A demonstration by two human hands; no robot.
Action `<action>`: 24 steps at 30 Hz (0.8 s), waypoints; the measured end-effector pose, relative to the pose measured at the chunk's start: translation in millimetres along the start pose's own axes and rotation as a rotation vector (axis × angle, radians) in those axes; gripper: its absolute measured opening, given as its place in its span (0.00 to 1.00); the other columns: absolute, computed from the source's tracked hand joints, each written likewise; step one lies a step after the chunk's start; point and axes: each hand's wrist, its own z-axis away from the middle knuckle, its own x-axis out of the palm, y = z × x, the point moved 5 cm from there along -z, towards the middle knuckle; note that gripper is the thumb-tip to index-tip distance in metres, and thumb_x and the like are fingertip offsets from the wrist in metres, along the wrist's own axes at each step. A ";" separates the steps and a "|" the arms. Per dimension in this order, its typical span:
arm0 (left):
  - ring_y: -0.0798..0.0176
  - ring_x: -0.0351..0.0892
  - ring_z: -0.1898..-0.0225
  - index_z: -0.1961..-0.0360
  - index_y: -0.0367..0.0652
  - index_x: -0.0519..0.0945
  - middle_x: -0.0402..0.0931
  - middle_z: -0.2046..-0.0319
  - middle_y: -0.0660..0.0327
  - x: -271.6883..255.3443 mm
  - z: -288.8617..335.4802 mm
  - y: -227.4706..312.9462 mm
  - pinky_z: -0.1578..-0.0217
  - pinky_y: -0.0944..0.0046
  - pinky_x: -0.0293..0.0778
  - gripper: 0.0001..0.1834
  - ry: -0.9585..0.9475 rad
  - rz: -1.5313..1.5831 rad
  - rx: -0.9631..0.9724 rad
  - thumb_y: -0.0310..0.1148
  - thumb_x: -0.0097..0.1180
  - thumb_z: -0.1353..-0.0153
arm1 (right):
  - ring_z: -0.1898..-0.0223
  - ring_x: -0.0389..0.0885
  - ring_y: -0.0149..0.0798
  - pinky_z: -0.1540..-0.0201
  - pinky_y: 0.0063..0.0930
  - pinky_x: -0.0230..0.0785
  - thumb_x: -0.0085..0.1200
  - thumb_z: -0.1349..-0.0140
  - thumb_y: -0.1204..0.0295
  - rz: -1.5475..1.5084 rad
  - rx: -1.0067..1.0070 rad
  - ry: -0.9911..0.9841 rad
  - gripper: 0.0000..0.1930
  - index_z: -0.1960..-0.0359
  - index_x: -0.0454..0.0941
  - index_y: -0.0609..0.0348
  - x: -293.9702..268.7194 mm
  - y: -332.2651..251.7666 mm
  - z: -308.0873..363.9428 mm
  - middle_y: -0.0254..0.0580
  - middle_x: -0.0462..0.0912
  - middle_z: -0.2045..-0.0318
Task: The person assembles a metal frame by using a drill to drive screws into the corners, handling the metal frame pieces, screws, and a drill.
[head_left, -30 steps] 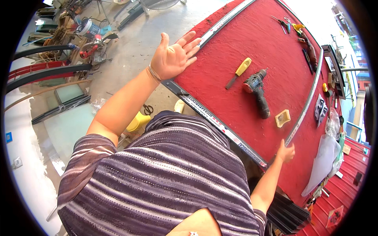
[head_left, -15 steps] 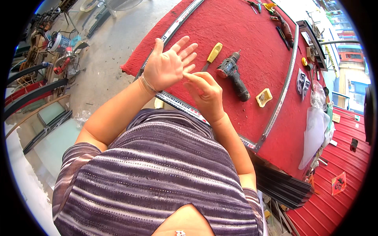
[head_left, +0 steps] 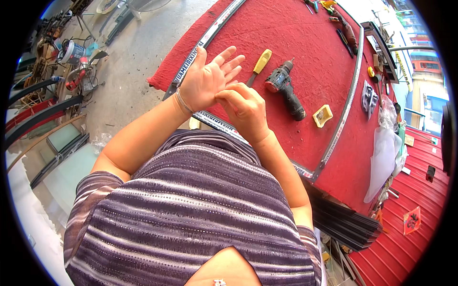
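Note:
My left hand (head_left: pixel 206 82) is held palm up with its fingers spread, holding nothing. A thin bangle (head_left: pixel 182 101) circles its wrist. Thumb and fingertips of my right hand (head_left: pixel 246 110) are pinched together against the edge of the left palm; what they grip, if anything, is too small to make out. Both hands hover over the near edge of a red-covered table (head_left: pixel 305 47), above a metal frame (head_left: pixel 344 121) lying on it. Just beyond the right hand lie a yellow-handled tool (head_left: pixel 262 61), a cordless drill (head_left: pixel 286 89) and a small cream-coloured tray (head_left: pixel 323 116) with bits inside.
At the table's far right are a brown-handled power tool (head_left: pixel 349 35), a yellow tape measure (head_left: pixel 370 71) and plastic bags (head_left: pixel 381 162). Dark metal profiles (head_left: pixel 343 224) are stacked below the near right corner. Glass panes (head_left: pixel 71 167) and a bucket (head_left: pixel 72 50) stand on the left-hand floor.
My right fingertips have shifted slightly left and closed into a tighter pinch at the left palm's edge. The left hand stays open, moved slightly right.

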 end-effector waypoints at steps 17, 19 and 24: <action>0.48 0.48 0.27 0.26 0.46 0.49 0.46 0.27 0.49 9.9 8.1 -5.4 0.29 0.46 0.49 0.45 -0.071 0.105 -0.084 0.69 0.22 0.33 | 0.72 0.81 0.43 0.70 0.34 0.72 0.56 0.36 0.73 -0.299 0.327 0.122 0.04 0.65 0.75 0.59 4.4 13.5 17.1 0.45 0.79 0.72; 0.48 0.46 0.26 0.26 0.47 0.49 0.45 0.26 0.49 14.4 9.5 -5.5 0.28 0.45 0.47 0.45 -0.086 0.127 -0.081 0.69 0.21 0.33 | 0.73 0.81 0.41 0.70 0.33 0.72 0.54 0.33 0.72 -0.397 0.452 0.174 0.05 0.64 0.74 0.60 6.2 20.6 25.0 0.46 0.79 0.73; 0.45 0.40 0.25 0.26 0.47 0.47 0.41 0.25 0.48 27.1 14.0 -2.7 0.27 0.43 0.39 0.44 -0.160 0.158 -0.063 0.68 0.20 0.33 | 0.76 0.79 0.42 0.72 0.31 0.71 0.52 0.31 0.71 -0.303 0.392 0.158 0.06 0.62 0.73 0.61 -5.1 24.7 37.7 0.46 0.79 0.74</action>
